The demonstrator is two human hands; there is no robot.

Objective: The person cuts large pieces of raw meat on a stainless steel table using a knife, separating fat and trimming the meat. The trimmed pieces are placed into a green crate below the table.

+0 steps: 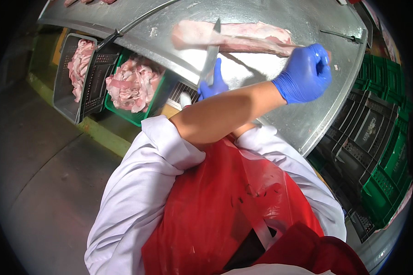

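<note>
A long, pale pink slab of raw meat with white fat lies lengthwise across the curved steel tabletop, its right end under a blue-gloved left hand. A steel-bladed knife stands upright against the slab's near edge, tip up, its handle in the blue-gloved right hand

meat-cutting plant, steel table, crates of meat (red apron)

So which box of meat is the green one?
The green crate nearer the person's knife, under the steel table edge. The other meat box, further left, is grey.
</note>
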